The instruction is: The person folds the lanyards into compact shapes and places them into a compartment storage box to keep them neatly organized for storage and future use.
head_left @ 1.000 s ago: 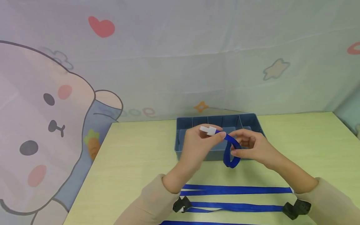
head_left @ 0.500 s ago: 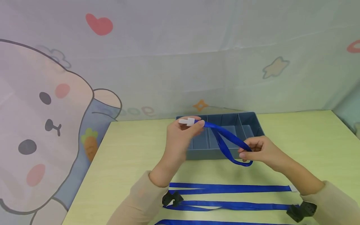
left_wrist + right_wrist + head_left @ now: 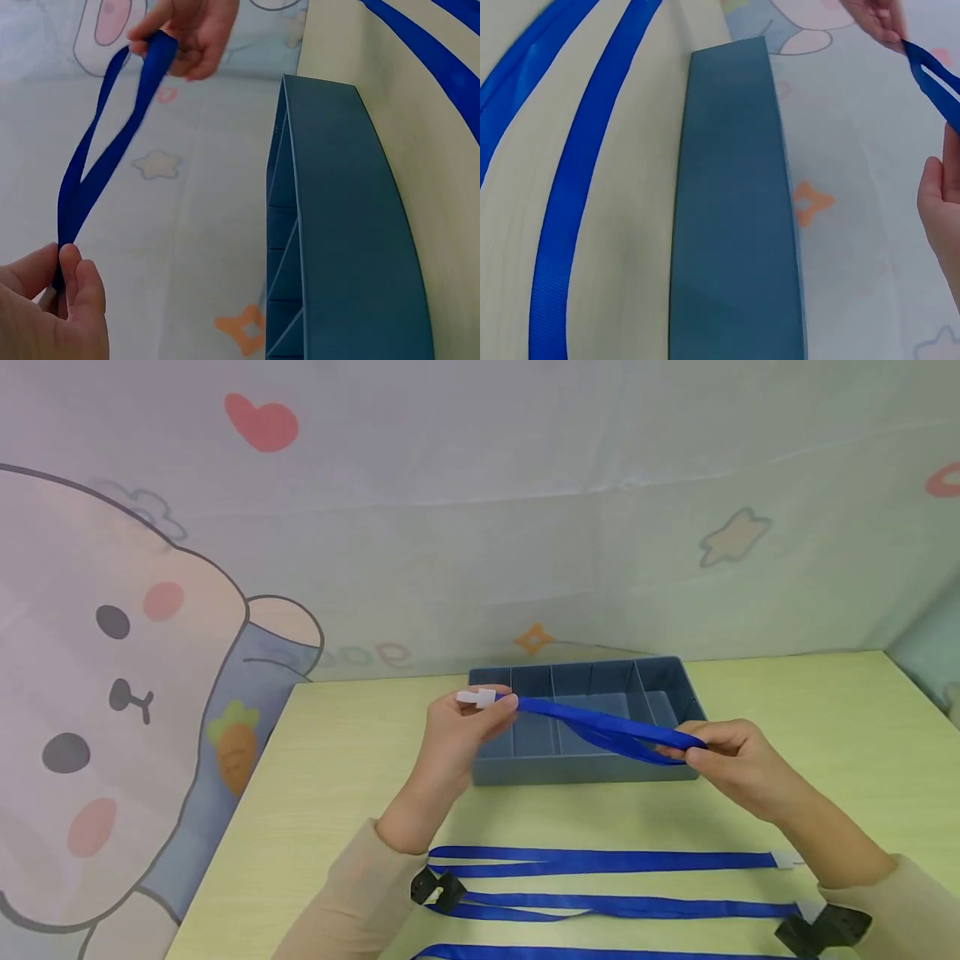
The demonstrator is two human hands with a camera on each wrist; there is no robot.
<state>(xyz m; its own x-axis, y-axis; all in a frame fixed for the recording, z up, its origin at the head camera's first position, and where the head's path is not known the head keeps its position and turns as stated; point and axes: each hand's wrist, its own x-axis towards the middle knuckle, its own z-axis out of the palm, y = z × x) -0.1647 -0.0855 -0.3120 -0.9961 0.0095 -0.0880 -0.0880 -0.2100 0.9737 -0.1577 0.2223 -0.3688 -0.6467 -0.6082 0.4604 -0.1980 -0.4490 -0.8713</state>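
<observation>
A blue lanyard with a white plastic clip is stretched between both hands above the tray. My left hand pinches the strap beside the clip, between thumb and fingers. At the other end my right hand grips the folded loop. In the left wrist view the lanyard forms a narrow loop that closes toward the left hand. Under the hands stands the blue-grey divided tray, its compartments partly covered by the strap.
Several more blue lanyards lie lengthwise across the table front, among them one at the back, one in the middle and one at the bottom edge. A printed cloth hangs behind the pale table.
Both hands have moved apart, the left one leftward and the right one rightward. The lanyard has gone from a small curled loop to a nearly straight doubled strap.
</observation>
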